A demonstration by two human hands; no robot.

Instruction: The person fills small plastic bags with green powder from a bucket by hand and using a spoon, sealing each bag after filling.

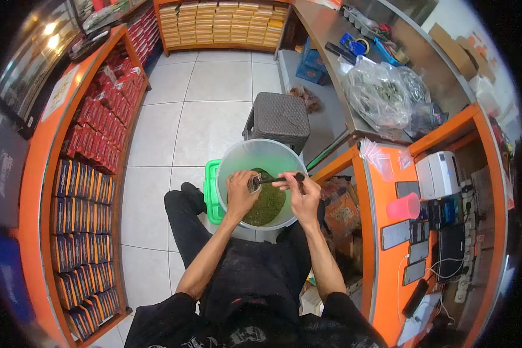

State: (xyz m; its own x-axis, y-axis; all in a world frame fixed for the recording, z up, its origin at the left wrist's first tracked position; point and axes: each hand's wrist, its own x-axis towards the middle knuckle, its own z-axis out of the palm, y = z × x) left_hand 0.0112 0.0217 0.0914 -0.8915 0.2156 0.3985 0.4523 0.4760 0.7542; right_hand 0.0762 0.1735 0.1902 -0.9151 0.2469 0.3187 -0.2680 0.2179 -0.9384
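Note:
Between my knees stands a translucent round tub point(226, 152) with a layer of dark green, crumbly ground leaf material point(265, 207) inside. Over its mouth my left hand point(242, 194) is closed around a small clear container point(254, 184); much of it hides behind the fingers. My right hand point(304, 198) grips a black spoon-like tool point(269, 180), held roughly level. The tool's far end meets the container's opening, and its tip cannot be made out.
A green plastic lid or crate point(213, 200) lies left of the tub, and a grey woven-pattern stool point(281, 116) stands just beyond. Shelves of boxed packs point(84, 214) line the left. At right, an orange counter point(387, 272) carries phones, a pink cup point(403, 206) and a white printer point(438, 176).

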